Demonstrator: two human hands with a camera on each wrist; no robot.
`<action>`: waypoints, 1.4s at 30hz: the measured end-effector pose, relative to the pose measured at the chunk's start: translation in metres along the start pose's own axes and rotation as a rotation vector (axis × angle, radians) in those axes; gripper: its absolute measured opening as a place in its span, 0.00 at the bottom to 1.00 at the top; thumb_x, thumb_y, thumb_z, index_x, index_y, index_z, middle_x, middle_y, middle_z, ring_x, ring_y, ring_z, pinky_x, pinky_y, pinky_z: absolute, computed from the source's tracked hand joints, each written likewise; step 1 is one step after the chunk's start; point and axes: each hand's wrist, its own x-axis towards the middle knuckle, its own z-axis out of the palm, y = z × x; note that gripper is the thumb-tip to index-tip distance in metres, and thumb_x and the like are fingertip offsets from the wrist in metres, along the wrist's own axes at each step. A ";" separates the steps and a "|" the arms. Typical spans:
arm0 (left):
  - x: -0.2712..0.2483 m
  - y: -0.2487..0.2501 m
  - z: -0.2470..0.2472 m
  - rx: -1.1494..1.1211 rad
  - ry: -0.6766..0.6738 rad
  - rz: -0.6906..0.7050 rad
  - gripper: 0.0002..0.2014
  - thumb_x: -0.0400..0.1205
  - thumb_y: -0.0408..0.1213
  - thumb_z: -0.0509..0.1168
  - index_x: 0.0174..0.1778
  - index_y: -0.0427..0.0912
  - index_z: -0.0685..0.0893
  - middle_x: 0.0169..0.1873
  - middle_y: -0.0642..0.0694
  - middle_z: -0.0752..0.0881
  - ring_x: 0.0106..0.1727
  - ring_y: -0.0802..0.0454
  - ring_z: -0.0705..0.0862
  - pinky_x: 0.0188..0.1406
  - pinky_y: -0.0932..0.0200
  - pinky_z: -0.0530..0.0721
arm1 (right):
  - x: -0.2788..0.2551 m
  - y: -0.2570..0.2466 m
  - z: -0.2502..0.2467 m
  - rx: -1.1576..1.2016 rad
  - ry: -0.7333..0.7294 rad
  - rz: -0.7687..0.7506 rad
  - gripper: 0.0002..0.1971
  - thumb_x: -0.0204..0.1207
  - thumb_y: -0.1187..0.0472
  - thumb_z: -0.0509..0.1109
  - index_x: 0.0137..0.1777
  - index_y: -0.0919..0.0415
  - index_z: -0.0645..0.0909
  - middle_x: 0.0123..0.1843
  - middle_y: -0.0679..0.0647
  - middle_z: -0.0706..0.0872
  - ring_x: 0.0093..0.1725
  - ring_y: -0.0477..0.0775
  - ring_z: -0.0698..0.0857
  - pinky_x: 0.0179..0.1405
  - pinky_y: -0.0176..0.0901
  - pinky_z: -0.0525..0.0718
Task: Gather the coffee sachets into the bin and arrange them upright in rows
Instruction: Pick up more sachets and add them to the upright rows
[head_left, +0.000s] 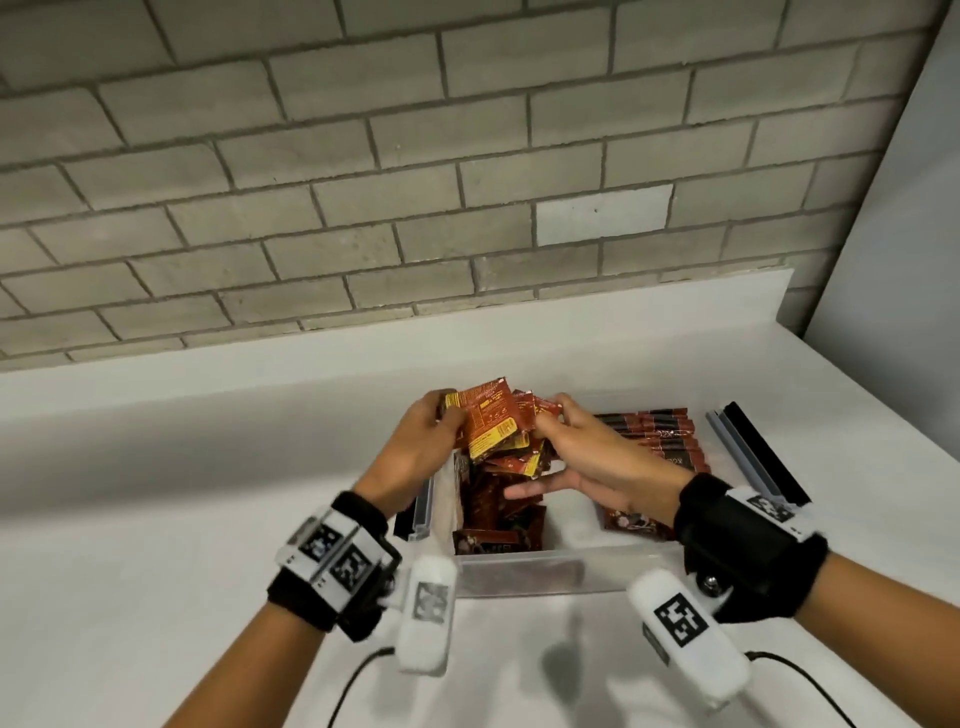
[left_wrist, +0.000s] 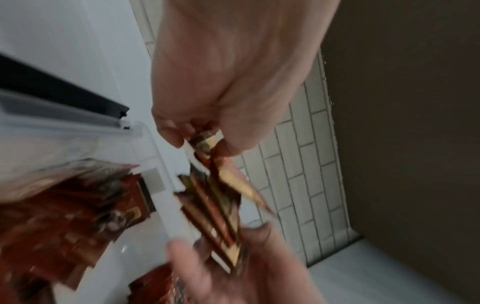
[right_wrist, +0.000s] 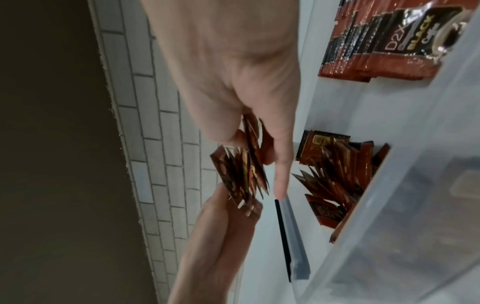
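Both hands' grip on glossy foil sachets (head_left: 493, 431), translucent plastic bin (head_left: 540, 571)

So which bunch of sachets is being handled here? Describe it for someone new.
On the white counter below the brick wall sits a clear bin. Above its far left corner, the left hand and right hand grip a fanned bunch of sachets. Only this bunch is lifted; the others stand inside the bin.
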 end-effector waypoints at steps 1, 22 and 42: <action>-0.001 -0.005 0.008 -0.016 0.049 -0.005 0.13 0.89 0.37 0.51 0.66 0.38 0.74 0.57 0.42 0.84 0.56 0.50 0.84 0.54 0.59 0.84 | -0.001 0.003 0.003 0.029 -0.013 -0.022 0.09 0.88 0.62 0.54 0.66 0.55 0.64 0.56 0.53 0.82 0.52 0.55 0.87 0.53 0.60 0.89; -0.050 -0.015 0.082 -0.381 0.172 0.158 0.17 0.85 0.35 0.58 0.68 0.51 0.65 0.49 0.42 0.79 0.48 0.52 0.82 0.42 0.64 0.82 | -0.040 0.026 -0.045 -0.110 -0.080 -0.079 0.52 0.67 0.56 0.80 0.84 0.50 0.48 0.66 0.48 0.85 0.64 0.51 0.85 0.69 0.60 0.78; -0.056 -0.007 0.094 -1.197 -0.369 -0.206 0.17 0.78 0.47 0.65 0.59 0.45 0.86 0.54 0.34 0.88 0.51 0.40 0.88 0.52 0.42 0.87 | -0.064 0.026 -0.048 -0.779 0.177 -0.356 0.42 0.61 0.31 0.67 0.73 0.46 0.57 0.67 0.47 0.66 0.71 0.46 0.68 0.70 0.48 0.77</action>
